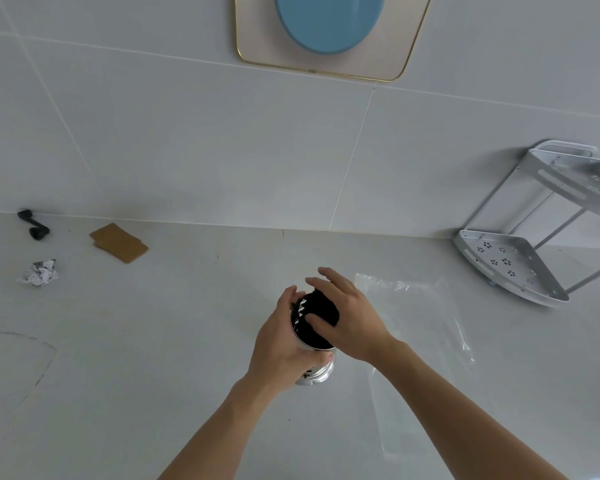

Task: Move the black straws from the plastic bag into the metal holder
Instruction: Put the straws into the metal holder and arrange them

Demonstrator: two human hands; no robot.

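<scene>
Your left hand (pixel 281 344) grips the metal holder (pixel 314 370) on the counter (pixel 187 341). Your right hand (pixel 347 317) clasps the black straws (pixel 321 311) in its mouth, plastic bag (pixel 423 327) just beside.

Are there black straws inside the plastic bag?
No, the bag lies flat and see-through, with the straws in the holder.

Black straws (pixel 321 311) in upright metal holder (pixel 317 374)
</scene>
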